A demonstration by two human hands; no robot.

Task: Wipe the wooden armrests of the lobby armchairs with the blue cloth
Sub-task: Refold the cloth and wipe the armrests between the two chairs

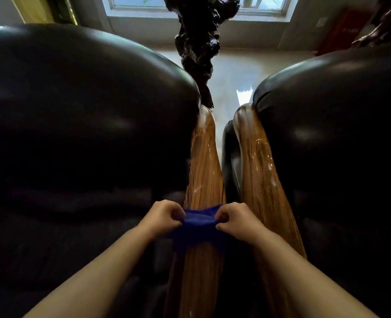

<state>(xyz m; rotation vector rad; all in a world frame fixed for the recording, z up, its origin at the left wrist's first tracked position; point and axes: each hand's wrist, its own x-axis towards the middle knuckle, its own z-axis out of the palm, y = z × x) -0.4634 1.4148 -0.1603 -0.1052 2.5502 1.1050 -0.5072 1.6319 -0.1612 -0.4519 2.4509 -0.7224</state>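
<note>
Two glossy wooden armrests run side by side away from me: the left chair's armrest (pixel 203 161) and the right chair's armrest (pixel 258 171). A blue cloth (pixel 199 228) is stretched between my hands above the left armrest. My left hand (pixel 162 216) pinches the cloth's left edge and my right hand (pixel 235 221) pinches its right edge. The cloth's lower part hangs down over the wood. A few pale spots show on both armrests further ahead.
Black leather armchairs fill both sides: the left armchair (pixel 80 125) and the right armchair (pixel 336 138). A narrow gap separates the armrests. A dark carved wood sculpture (pixel 199 42) stands beyond on the shiny pale floor (pixel 233 72), below a window (pixel 144 5).
</note>
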